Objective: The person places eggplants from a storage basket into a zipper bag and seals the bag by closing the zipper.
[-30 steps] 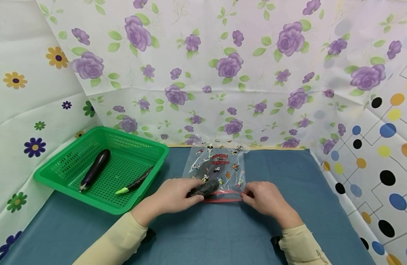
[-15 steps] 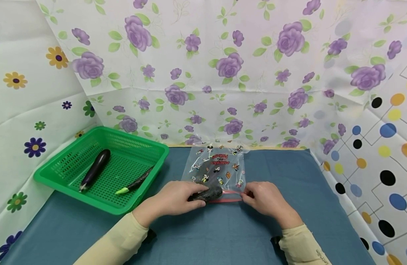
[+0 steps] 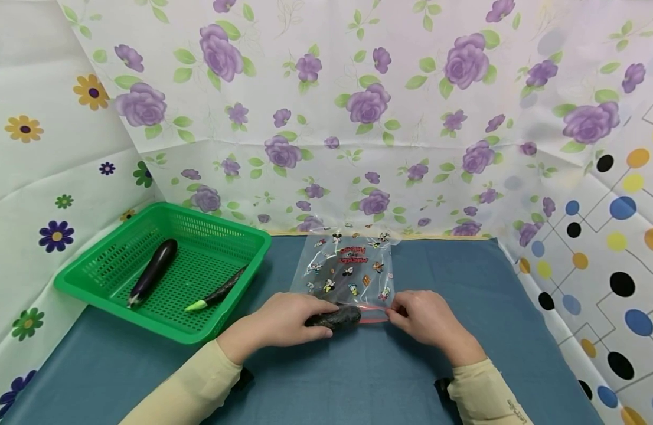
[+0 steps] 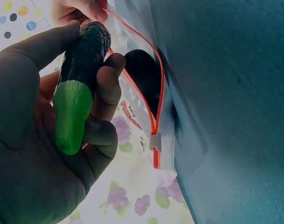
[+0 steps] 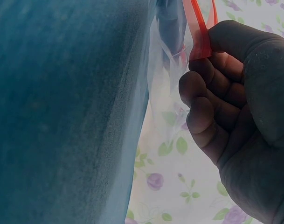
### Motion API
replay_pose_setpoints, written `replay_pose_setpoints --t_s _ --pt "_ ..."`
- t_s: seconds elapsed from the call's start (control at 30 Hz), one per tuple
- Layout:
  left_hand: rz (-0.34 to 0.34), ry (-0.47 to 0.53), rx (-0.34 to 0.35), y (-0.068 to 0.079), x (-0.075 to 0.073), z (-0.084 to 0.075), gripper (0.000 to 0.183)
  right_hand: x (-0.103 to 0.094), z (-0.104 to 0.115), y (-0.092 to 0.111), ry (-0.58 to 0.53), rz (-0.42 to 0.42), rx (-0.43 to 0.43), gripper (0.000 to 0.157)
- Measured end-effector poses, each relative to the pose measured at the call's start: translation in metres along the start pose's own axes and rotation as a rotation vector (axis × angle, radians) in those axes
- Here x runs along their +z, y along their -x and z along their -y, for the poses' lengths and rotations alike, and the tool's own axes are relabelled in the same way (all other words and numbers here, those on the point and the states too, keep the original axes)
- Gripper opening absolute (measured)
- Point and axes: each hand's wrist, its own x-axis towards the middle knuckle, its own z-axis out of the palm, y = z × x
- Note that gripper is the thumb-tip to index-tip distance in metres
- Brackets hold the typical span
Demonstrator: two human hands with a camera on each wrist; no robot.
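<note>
My left hand (image 3: 284,319) grips a dark, bumpy cucumber (image 3: 337,317), its bright green end towards the palm in the left wrist view. The cucumber's dark tip lies at the mouth of a clear zip bag (image 3: 353,260) with cartoon prints; from these views I cannot tell whether it is inside. The bag's red zip strips (image 4: 161,79) stand apart, with a pale slider (image 4: 155,141) at one end. My right hand (image 3: 423,319) pinches the right end of the strips between thumb and forefinger. Within the bag shows a smooth dark rounded thing (image 4: 144,74).
To the left stands a green perforated basket (image 3: 162,324). It holds an eggplant (image 3: 153,271) and another dark cucumber (image 3: 220,294) with a light green end. A blue cloth (image 3: 337,378) covers the table; patterned sheets (image 3: 332,118) rise behind and at both sides.
The left hand and cucumber have shifted slightly right and towards me, from over the bag's printed side to its red-edged mouth. The right hand stays in place on the strips.
</note>
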Motion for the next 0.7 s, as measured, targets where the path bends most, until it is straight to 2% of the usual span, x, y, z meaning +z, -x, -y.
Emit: replay_pose_setpoints --t_s 0.2,0.47,0.7 --pt "0.033 -0.003 0.005 -0.0021 0.0023 -0.0004 0.051 0.0004 -0.0003 0.0006 0.010 -0.013 -0.012 0.025" --pt "0.042 -0.015 -0.008 -0.0037 0.0055 -0.0021 0.049 0.0003 0.0002 0.0009 0.016 -0.011 -0.009 0.025" --pt "0.024 0.010 -0.028 -0.0057 0.0075 -0.0026 0.035 -0.0005 0.0010 0.0006 0.009 0.000 0.000 0.026"
